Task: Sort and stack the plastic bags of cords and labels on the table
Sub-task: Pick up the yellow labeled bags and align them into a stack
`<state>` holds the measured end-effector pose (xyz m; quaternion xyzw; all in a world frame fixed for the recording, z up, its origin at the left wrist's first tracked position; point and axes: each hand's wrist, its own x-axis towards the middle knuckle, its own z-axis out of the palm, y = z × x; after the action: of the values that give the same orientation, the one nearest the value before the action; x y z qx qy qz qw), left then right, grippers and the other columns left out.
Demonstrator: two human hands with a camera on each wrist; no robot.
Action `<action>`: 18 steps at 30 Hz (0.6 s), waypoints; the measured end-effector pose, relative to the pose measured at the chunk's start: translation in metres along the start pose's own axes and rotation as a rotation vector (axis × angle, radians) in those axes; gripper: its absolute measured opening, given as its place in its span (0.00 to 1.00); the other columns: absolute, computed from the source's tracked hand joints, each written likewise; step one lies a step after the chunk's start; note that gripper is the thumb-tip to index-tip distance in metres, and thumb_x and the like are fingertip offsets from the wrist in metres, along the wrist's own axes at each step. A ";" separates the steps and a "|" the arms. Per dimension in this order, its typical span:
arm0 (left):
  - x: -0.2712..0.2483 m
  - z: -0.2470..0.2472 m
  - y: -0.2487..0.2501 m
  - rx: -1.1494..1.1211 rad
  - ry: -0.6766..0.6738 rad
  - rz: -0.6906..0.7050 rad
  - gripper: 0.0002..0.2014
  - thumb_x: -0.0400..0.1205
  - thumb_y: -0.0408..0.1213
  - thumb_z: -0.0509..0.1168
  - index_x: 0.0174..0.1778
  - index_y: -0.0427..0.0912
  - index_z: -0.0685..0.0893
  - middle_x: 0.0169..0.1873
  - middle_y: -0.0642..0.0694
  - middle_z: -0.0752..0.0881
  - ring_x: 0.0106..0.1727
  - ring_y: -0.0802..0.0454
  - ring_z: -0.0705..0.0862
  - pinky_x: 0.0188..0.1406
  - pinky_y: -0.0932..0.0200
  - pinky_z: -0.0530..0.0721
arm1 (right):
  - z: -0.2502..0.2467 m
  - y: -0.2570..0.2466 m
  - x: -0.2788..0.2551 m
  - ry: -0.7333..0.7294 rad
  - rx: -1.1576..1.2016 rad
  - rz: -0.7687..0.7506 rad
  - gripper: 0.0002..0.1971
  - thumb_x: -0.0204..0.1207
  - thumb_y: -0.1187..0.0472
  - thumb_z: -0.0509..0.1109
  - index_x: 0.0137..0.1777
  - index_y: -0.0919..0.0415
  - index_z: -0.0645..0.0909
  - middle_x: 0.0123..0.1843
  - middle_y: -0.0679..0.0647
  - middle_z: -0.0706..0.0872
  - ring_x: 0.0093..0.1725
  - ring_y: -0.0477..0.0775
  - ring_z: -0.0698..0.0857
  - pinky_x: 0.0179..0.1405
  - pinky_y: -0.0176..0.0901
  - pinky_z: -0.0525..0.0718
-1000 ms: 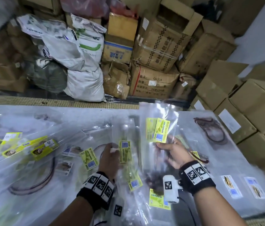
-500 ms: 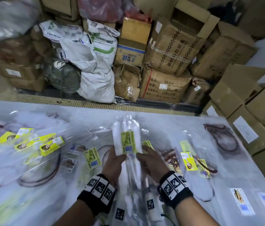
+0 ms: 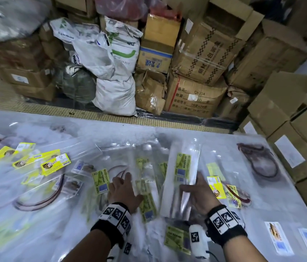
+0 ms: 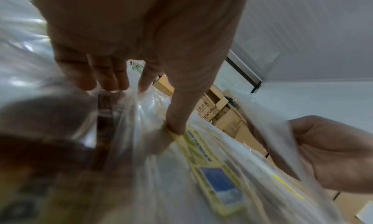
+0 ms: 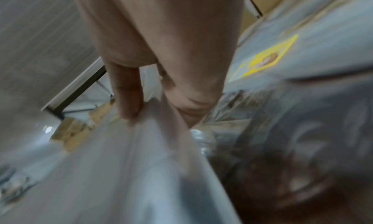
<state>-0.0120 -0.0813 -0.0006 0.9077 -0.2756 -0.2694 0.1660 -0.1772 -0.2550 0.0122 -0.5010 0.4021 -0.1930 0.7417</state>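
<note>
On the tabletop [image 3: 290, 210], yellow-labelled bags [image 3: 41, 163] are spread at left. The left hand [image 3: 123, 191] is laid with fingers extended on a green-labelled bag [image 3: 147, 201]; a long clear bag [image 3: 182, 178] is pinched by the right hand [image 3: 199, 195]. The slick film could probably slide and scatter neighbouring bags. Cardboard boxes [image 3: 196, 99] are stacked beyond.

Clear plastic bags [image 3: 182, 186] carry yellow-green labels [image 3: 182, 164] with blue panels. Cords [image 3: 41, 199] are dark red-brown. Wristbands [image 3: 224, 223] are black with black-and-white square markers. Cartons [image 3: 192, 99] are brown; sacks [image 3: 115, 95] are white.
</note>
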 end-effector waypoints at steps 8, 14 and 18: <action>0.022 0.002 0.003 -0.261 0.080 -0.095 0.47 0.68 0.39 0.81 0.80 0.40 0.62 0.73 0.39 0.74 0.73 0.40 0.75 0.70 0.51 0.77 | -0.009 0.030 0.013 0.091 -0.366 0.070 0.36 0.61 0.75 0.77 0.72 0.58 0.77 0.58 0.55 0.91 0.59 0.59 0.88 0.67 0.60 0.83; 0.023 -0.001 0.004 -0.379 0.193 -0.031 0.20 0.73 0.30 0.70 0.60 0.42 0.77 0.53 0.41 0.81 0.48 0.41 0.82 0.44 0.53 0.80 | -0.003 0.021 0.013 0.083 -0.408 0.061 0.27 0.67 0.82 0.73 0.65 0.60 0.81 0.52 0.55 0.92 0.54 0.57 0.90 0.60 0.52 0.86; 0.014 -0.006 0.009 -0.544 0.289 0.099 0.04 0.84 0.33 0.60 0.51 0.44 0.72 0.38 0.42 0.82 0.36 0.44 0.80 0.30 0.57 0.73 | 0.003 0.005 0.009 0.005 -0.453 0.048 0.27 0.71 0.81 0.71 0.63 0.54 0.77 0.53 0.49 0.87 0.55 0.53 0.86 0.49 0.41 0.82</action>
<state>-0.0020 -0.0955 0.0025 0.8443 -0.2109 -0.1931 0.4532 -0.1704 -0.2571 0.0044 -0.6446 0.4490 -0.0814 0.6134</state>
